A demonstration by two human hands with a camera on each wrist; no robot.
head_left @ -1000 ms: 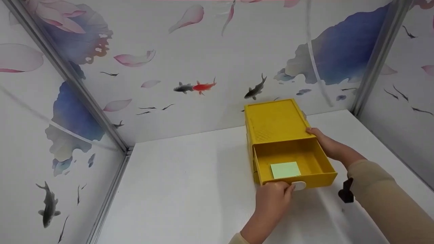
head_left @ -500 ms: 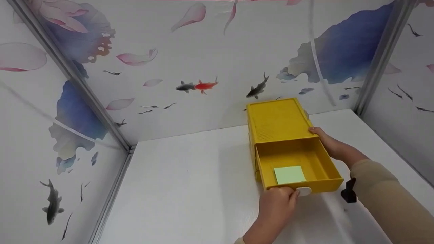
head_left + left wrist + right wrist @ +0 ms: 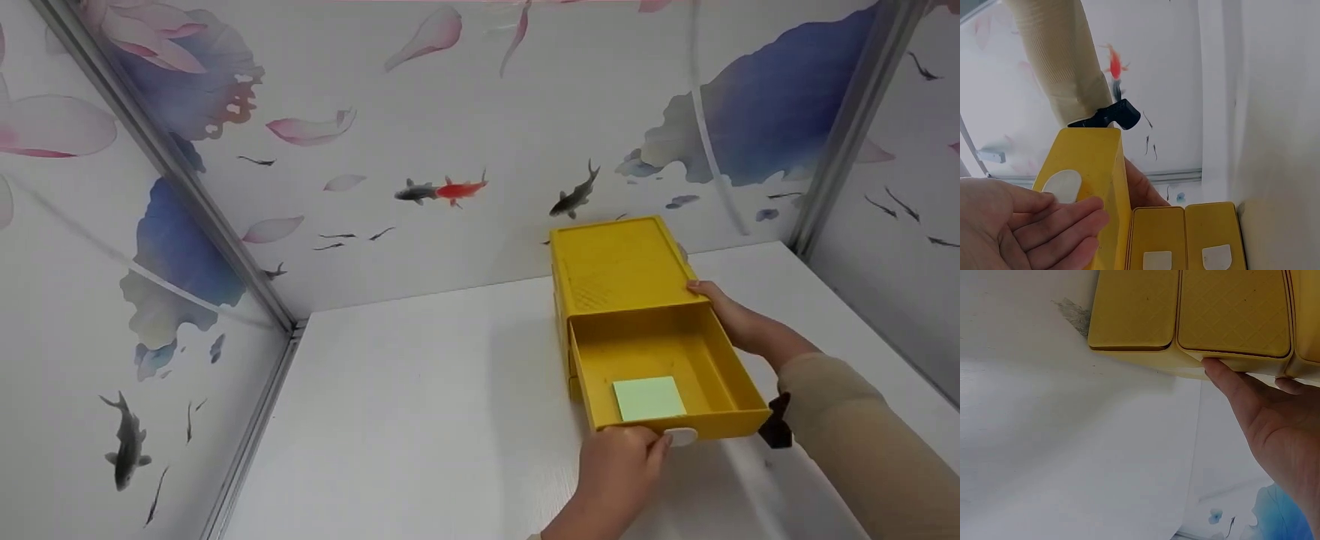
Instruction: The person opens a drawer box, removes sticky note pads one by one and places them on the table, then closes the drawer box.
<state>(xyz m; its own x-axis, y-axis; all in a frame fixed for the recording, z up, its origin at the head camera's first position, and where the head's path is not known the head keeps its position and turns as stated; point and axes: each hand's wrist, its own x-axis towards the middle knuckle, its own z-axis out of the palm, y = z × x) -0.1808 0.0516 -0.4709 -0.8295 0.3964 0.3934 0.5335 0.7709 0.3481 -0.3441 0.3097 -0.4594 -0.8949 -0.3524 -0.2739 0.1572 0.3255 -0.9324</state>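
A yellow drawer cabinet (image 3: 622, 262) stands at the right of the white table. Its top drawer (image 3: 731, 426) is pulled well out toward me, with a pale green pad of sticky notes (image 3: 649, 397) lying inside near the front. My left hand (image 3: 619, 472) pinches the white handle (image 3: 682, 436) on the drawer front between thumb and fingers; the left wrist view shows the same handle (image 3: 1064, 184) up close. My right hand (image 3: 742, 322) presses against the cabinet's right side, thumb at the top edge. In the right wrist view its fingers (image 3: 1230, 382) lie straight along that side.
Below the pulled drawer, the left wrist view shows two pushed-in drawers (image 3: 1158, 233) with white handles. Printed wall panels with fish and lotus surround the white table (image 3: 405, 405) behind and at both sides. A black device (image 3: 777, 424) sits at the right sleeve.
The left hand has drawn the top drawer farther out toward me, and the sticky notes have come along with it. The right hand keeps its place on the cabinet's side.
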